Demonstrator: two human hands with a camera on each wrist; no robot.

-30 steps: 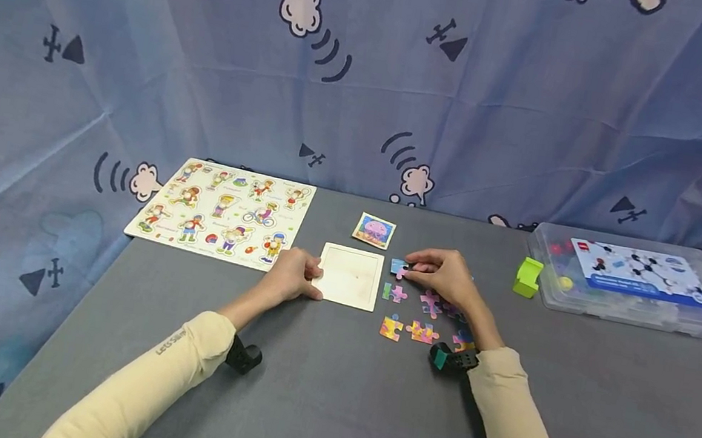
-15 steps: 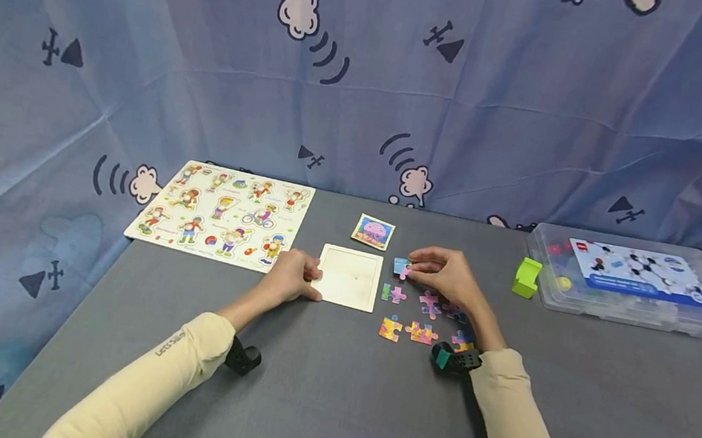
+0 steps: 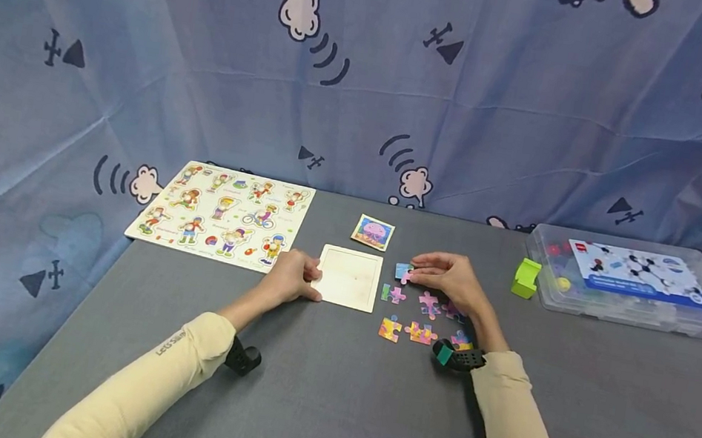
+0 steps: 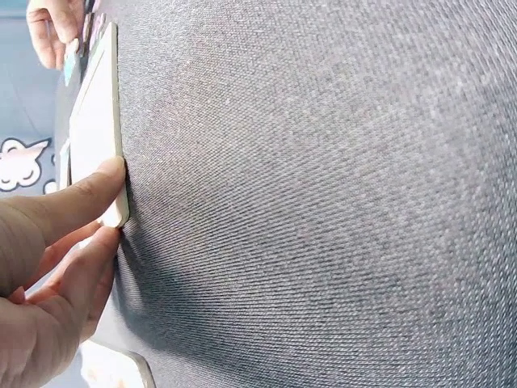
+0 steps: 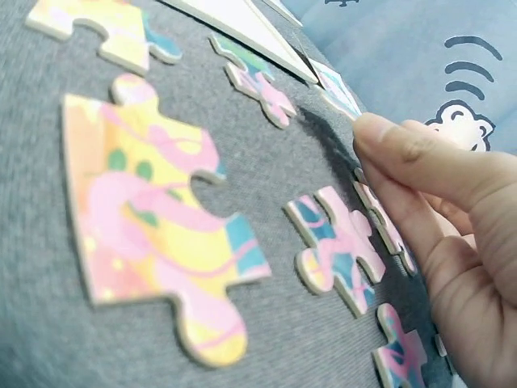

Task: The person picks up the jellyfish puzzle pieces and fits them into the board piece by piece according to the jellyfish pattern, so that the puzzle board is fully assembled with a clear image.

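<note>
A blank wooden puzzle tray (image 3: 349,277) lies flat on the grey table. My left hand (image 3: 290,278) grips its left edge, with the thumb (image 4: 85,194) on top of the tray (image 4: 95,121) and the fingers curled under. My right hand (image 3: 453,280) pinches a blue puzzle piece (image 3: 403,270) just right of the tray; in the right wrist view its fingertips (image 5: 404,149) meet that piece (image 5: 339,95). Several loose colourful pieces lie below the hand, among them a yellow-pink one (image 3: 390,328) (image 5: 153,218) and a pink-blue one (image 3: 430,303) (image 5: 339,246).
A small picture card (image 3: 372,232) lies behind the tray. A peg puzzle board (image 3: 223,214) with figures sits at the back left. A green block (image 3: 526,278) and a clear plastic box (image 3: 638,282) stand at the right. Patterned blue cloth hangs behind the table.
My right hand has shifted slightly right and nearer with the blue piece between its fingers. The left hand has stayed on the tray's edge.
</note>
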